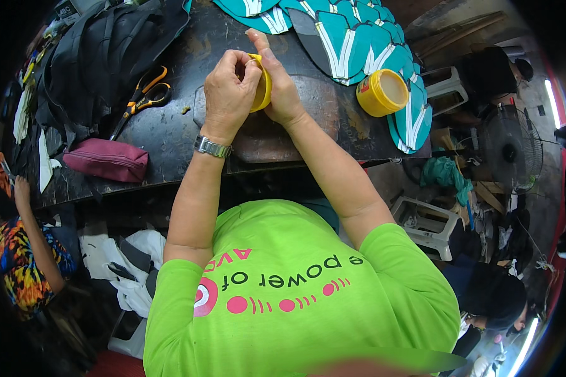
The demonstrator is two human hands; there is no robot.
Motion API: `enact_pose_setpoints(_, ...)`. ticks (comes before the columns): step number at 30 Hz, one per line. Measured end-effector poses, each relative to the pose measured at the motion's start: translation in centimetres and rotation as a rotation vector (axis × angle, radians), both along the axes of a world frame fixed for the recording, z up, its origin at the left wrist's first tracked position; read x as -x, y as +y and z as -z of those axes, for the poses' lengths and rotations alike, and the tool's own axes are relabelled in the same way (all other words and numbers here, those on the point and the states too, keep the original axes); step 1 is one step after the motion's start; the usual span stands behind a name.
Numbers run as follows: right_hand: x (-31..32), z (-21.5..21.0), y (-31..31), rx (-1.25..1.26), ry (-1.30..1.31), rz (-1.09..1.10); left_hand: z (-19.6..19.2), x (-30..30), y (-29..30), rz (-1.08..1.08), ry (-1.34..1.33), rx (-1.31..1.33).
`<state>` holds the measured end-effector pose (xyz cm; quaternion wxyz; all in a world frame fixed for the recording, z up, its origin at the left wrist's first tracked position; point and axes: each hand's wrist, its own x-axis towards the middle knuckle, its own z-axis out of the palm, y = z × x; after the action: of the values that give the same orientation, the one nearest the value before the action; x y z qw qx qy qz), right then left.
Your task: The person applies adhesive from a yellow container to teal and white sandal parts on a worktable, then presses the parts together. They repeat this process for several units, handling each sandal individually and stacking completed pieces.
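Note:
Both my hands meet over the dark worktable [170,135], holding a small yellow round lid [261,88] between them. My left hand [229,94], with a metal watch on the wrist, curls its fingers over the lid's top and left side. My right hand [282,81] presses against the lid's right side with a finger stretched upward. An open yellow jar [382,92] stands on the table to the right of my hands. Beneath my hands lies a worn brownish pad [314,113].
Orange-handled scissors [141,97] lie left of my hands, with a maroon pouch [107,160] near the table's front edge. Black bags [100,53] fill the back left. Teal sandal soles [352,41] are stacked at the back right. Another person's arm [25,245] shows lower left. Stools and a fan stand at right.

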<state>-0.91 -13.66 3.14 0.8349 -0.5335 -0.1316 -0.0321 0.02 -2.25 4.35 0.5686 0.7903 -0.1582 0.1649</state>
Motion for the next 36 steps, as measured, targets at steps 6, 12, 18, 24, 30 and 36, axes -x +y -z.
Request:
enact_pose_setpoints(6, 0.2, -0.9, 0.3, 0.038, -0.002, 0.000, 0.8, -0.2, 1.5, 0.225, 0.163, 0.358)
enact_pose_setpoints(12, 0.7, -1.9, 0.0, -0.146, 0.114, 0.019, 0.5, -0.9, 3.1, 0.291, 0.229, 0.841)
enact_pose_setpoints(18, 0.1, -1.7, -0.2, -0.101, 0.139, 0.008, -0.6, -0.3, 3.0, 0.314, 0.189, 0.460)
enact_pose_setpoints(24, -0.4, 0.1, 0.1, 0.179, -0.074, 0.039, -1.0, 0.3, 1.1, 0.103, 0.153, 0.204)
enact_pose_setpoints(30, 0.1, 0.1, 0.4, 0.395, -0.213, 0.146, -0.3, -0.4, 1.9, 0.064, 0.085, 0.217)
enact_pose_setpoints(36, 0.7, -0.2, 0.7, 0.401, -0.227, 0.100, 0.5, 0.2, 1.4, 0.046, -0.064, 0.258)
